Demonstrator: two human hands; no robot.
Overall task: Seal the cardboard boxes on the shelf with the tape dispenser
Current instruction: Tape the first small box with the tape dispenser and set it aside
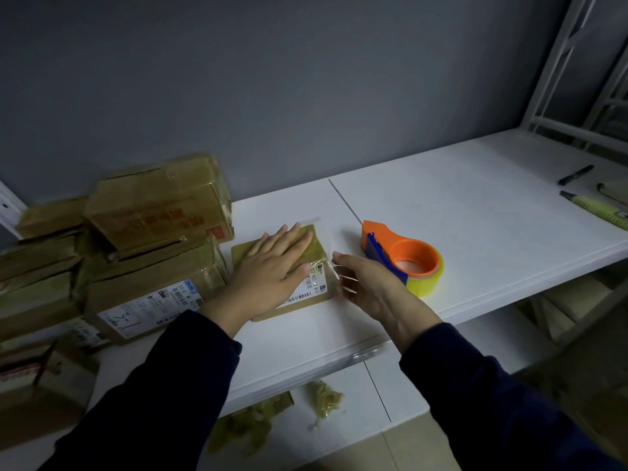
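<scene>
Brown flat cardboard box (pixel 243 254) near white shelf (pixel 475 232) front edge, left hand (pixel 272 263) pressing it straight-fingered, right hand (pixel 370 283) fingers loosely extended, orange tape dispenser (pixel 418 248) just beside.

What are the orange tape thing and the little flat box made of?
The tape dispenser looks like hard plastic: smooth, bright orange with a blue part. Its roll of tape seems to be thin, shiny, yellowish see-through film. The small box looks like dull brown cardboard, glossy where clear tape covers it.
</scene>
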